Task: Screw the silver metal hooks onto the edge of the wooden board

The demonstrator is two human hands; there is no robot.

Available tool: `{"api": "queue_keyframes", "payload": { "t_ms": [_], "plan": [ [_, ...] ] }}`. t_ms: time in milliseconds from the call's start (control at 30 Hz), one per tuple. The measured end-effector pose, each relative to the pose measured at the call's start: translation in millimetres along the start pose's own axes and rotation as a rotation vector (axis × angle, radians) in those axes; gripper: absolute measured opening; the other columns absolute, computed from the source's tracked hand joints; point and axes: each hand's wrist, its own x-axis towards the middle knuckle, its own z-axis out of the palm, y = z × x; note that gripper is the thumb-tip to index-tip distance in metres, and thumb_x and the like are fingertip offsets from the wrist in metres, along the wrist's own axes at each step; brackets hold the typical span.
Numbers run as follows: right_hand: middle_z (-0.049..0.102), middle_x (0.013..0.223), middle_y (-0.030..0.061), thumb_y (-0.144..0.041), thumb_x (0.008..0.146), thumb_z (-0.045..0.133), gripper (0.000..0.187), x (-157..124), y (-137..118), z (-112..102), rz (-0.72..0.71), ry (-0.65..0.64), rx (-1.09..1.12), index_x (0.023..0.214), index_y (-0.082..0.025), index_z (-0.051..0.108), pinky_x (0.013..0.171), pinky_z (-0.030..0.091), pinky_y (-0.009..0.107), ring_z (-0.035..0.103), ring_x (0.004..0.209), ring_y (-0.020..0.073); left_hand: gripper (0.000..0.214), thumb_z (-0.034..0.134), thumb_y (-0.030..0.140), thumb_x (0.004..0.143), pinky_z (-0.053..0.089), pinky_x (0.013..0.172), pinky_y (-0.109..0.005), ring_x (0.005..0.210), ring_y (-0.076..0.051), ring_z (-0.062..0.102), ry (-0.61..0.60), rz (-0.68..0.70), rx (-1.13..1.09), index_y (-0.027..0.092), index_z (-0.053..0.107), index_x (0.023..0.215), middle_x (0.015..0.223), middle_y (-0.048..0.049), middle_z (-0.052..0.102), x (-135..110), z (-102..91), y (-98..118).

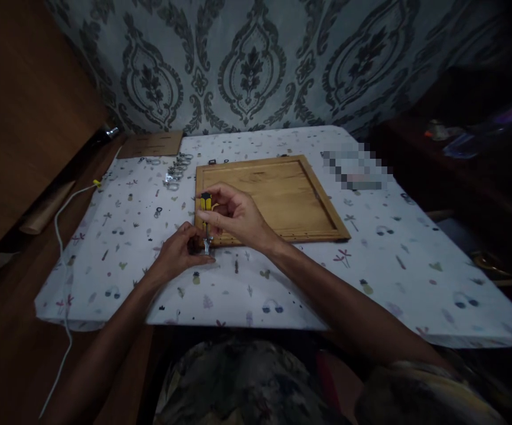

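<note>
My right hand (233,213) is closed round a small screwdriver (205,203) with a yellow and black handle, held upright, its tip down at the near left corner of a wooden frame (322,203). My left hand (180,251) rests on the patterned cloth (127,260) beside that corner. Its fingers pinch a small metal fitting (208,243) under the screwdriver tip. The frame lies flat, back side up, in the middle of the cloth.
Several metal hangers (176,172) and small dark parts (158,211) lie left of the frame. A cardboard sheet (152,144) sits at the far left corner. A white cable (61,236) runs along the left edge. A dark cabinet (481,165) stands on the right.
</note>
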Motion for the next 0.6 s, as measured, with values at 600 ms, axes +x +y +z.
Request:
{"api": "queue_keyframes", "payload": {
  "t_ms": [600],
  "plan": [
    [0.062, 0.068, -0.006, -0.052, 0.078, 0.085, 0.043, -2.3, 1.4, -3.2, 0.031, 0.016, -0.014, 0.096, -0.018, 0.065, 0.047, 0.048, 0.021, 0.059, 0.049, 0.0079, 0.047, 0.091, 0.048, 0.068, 0.044, 0.077, -0.033, 0.086, -0.021, 0.055, 0.003, 0.001, 0.017, 0.023, 0.068, 0.1, 0.091, 0.0004, 0.054, 0.8, 0.5, -1.6]
  ]
}}
